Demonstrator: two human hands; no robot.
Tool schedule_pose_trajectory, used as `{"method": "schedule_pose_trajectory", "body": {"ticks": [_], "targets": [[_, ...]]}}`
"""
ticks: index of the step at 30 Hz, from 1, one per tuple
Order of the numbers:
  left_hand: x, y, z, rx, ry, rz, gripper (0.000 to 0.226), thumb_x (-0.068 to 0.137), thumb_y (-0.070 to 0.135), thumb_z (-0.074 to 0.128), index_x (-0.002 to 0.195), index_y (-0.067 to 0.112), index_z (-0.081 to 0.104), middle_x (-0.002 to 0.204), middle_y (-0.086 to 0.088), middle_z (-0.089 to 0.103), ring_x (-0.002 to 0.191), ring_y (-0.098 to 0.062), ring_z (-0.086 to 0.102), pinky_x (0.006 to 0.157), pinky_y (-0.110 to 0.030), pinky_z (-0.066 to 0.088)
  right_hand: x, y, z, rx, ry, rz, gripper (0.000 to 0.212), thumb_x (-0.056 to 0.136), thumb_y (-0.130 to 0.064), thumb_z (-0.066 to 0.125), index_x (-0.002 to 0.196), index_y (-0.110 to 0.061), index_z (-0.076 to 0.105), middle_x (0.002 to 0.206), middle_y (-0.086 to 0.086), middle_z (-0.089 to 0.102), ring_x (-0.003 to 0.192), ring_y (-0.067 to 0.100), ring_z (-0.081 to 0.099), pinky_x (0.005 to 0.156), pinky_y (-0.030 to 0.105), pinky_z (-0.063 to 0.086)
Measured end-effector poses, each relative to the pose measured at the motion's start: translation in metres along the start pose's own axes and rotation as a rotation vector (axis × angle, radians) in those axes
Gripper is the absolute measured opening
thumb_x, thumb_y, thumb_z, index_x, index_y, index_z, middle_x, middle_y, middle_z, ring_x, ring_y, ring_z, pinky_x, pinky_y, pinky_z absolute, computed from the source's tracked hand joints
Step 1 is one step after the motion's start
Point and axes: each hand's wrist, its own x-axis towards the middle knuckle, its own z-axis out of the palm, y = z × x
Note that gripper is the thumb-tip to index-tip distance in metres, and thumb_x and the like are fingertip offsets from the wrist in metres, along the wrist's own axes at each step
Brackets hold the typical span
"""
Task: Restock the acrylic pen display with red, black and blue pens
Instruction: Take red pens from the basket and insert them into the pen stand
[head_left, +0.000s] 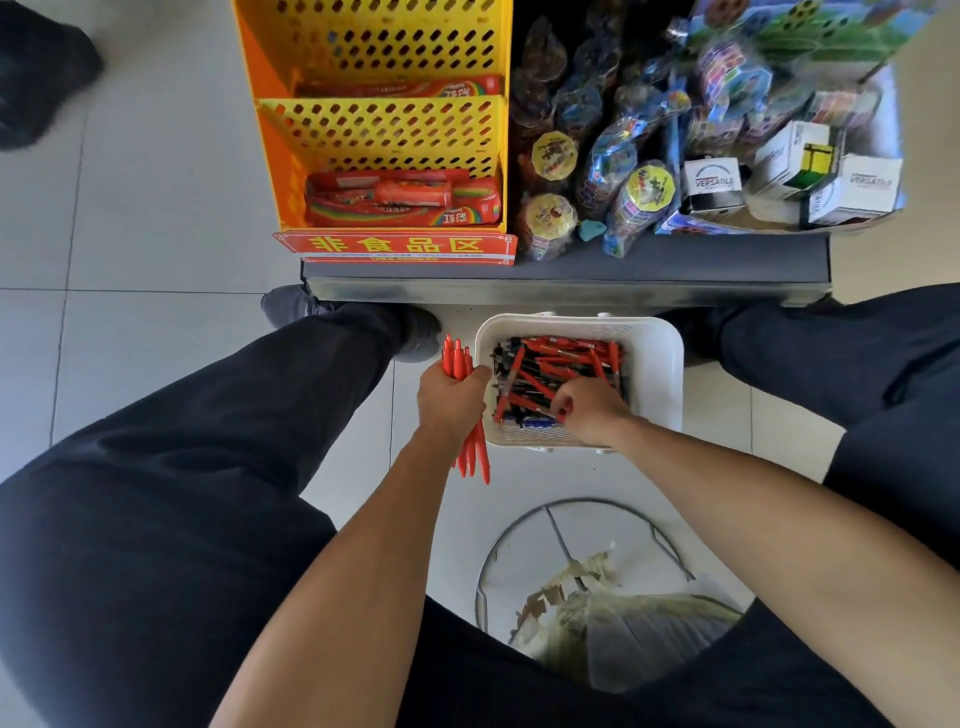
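Pens fill my view: my left hand (451, 397) grips a bunch of red pens (470, 452) beside the white basket (657, 374) on the floor, while my right hand (592, 410) pinches one red pen (524, 402) inside it.

Red pens (470, 457) stand bunched beside a white basket (660, 374) of mixed red, black and blue pens (550, 374).
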Motion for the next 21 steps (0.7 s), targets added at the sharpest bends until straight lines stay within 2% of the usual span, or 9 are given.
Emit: {"method": "schedule_pose_trajectory", "body": {"ticks": [2, 5, 7, 11, 15, 17, 18, 19, 21], "targets": [[-0.004, 0.001, 0.005, 0.021, -0.006, 0.014, 0.015, 0.091, 0.025, 0.07, 0.085, 0.014, 0.063, 0.074, -0.008, 0.063, 0.067, -0.022, 0.063, 0.059, -0.028, 0.051, -0.01, 0.006, -0.009, 0.107, 0.072, -0.001, 0.03, 0.089, 0.005, 0.061, 0.095, -0.024, 0.067, 0.116, -0.001, 0.069, 0.115, 0.024, 0.063, 0.098, 0.037, 0.052], [-0.013, 0.006, 0.015, 0.054, -0.009, 0.051, 0.026, 0.084, 0.037, 0.078, 0.083, 0.016, 0.064, 0.079, -0.009, 0.069, 0.072, -0.024, 0.07, 0.062, -0.03, 0.056, -0.032, 0.005, -0.025, 0.427, 0.105, 0.0, 0.036, 0.081, 0.006, 0.073, 0.098, -0.021, 0.057, 0.095, -0.005, 0.071, 0.097, 0.02, 0.068, 0.078, 0.034, 0.057], [-0.02, 0.012, 0.021, 0.052, -0.017, 0.07, 0.031, 0.079, 0.044, 0.083, 0.08, 0.019, 0.066, 0.078, -0.004, 0.07, 0.073, -0.02, 0.071, 0.06, -0.026, 0.054, -0.047, -0.003, -0.032, 0.675, 0.048, -0.009, 0.041, 0.077, 0.011, 0.077, 0.099, -0.017, 0.058, 0.095, 0.0, 0.073, 0.092, 0.02, 0.07, 0.07, 0.029, 0.058], [-0.03, 0.021, 0.03, 0.067, 0.001, 0.047, 0.03, 0.075, 0.047, 0.084, 0.079, 0.025, 0.064, 0.074, 0.004, 0.066, 0.067, -0.012, 0.065, 0.051, -0.021, 0.043, -0.064, -0.015, -0.035, 0.973, -0.151, -0.07, 0.034, 0.077, 0.013, 0.079, 0.095, -0.011, 0.065, 0.093, 0.007, 0.076, 0.084, 0.02, 0.073, 0.07, 0.029, 0.06], [-0.028, 0.022, 0.035, 0.094, 0.026, -0.007, 0.022, 0.083, 0.033, 0.078, 0.076, 0.019, 0.062, 0.074, -0.004, 0.066, 0.064, -0.017, 0.065, 0.054, -0.026, 0.051, -0.064, -0.012, -0.027, 1.009, -0.283, -0.076, 0.022, 0.083, 0.0, 0.079, 0.096, -0.015, 0.07, 0.094, 0.002, 0.078, 0.095, 0.018, 0.074, 0.081, 0.027, 0.057], [-0.025, 0.022, 0.036, 0.095, 0.04, -0.008, 0.024, 0.084, 0.034, 0.076, 0.073, 0.019, 0.062, 0.075, -0.007, 0.069, 0.064, -0.021, 0.068, 0.059, -0.03, 0.058, -0.059, -0.007, -0.022, 1.04, -0.304, -0.044, 0.006, 0.092, -0.018, 0.073, 0.098, -0.016, 0.071, 0.098, 0.003, 0.079, 0.095, 0.019, 0.074, 0.078, 0.026, 0.056], [-0.024, 0.022, 0.036, 0.09, 0.05, -0.008, 0.024, 0.083, 0.035, 0.076, 0.073, 0.019, 0.062, 0.075, -0.008, 0.07, 0.063, -0.022, 0.069, 0.06, -0.03, 0.059, -0.056, -0.005, -0.02, 1.04, -0.288, -0.014, 0.013, 0.095, -0.024, 0.069, 0.102, -0.014, 0.071, 0.099, 0.004, 0.079, 0.094, 0.021, 0.074, 0.076, 0.026, 0.056], [-0.022, 0.021, 0.036, 0.082, 0.053, -0.008, 0.024, 0.083, 0.035, 0.076, 0.074, 0.019, 0.063, 0.075, -0.008, 0.071, 0.064, -0.022, 0.07, 0.06, -0.031, 0.06, -0.051, -0.003, -0.017, 0.988, -0.219, 0.023, 0.018, 0.097, -0.025, 0.067, 0.107, -0.01, 0.07, 0.099, 0.006, 0.078, 0.092, 0.022, 0.074, 0.075, 0.027, 0.058], [-0.018, 0.019, 0.035, 0.073, 0.053, -0.002, 0.022, 0.084, 0.037, 0.075, 0.077, 0.02, 0.064, 0.079, -0.007, 0.072, 0.069, -0.022, 0.073, 0.066, -0.033, 0.062, -0.041, 0.004, -0.015, 0.671, 0.051, 0.036, 0.017, 0.097, -0.016, 0.063, 0.111, -0.008, 0.069, 0.099, 0.004, 0.075, 0.095, 0.02, 0.07, 0.081, 0.03, 0.056]]}}
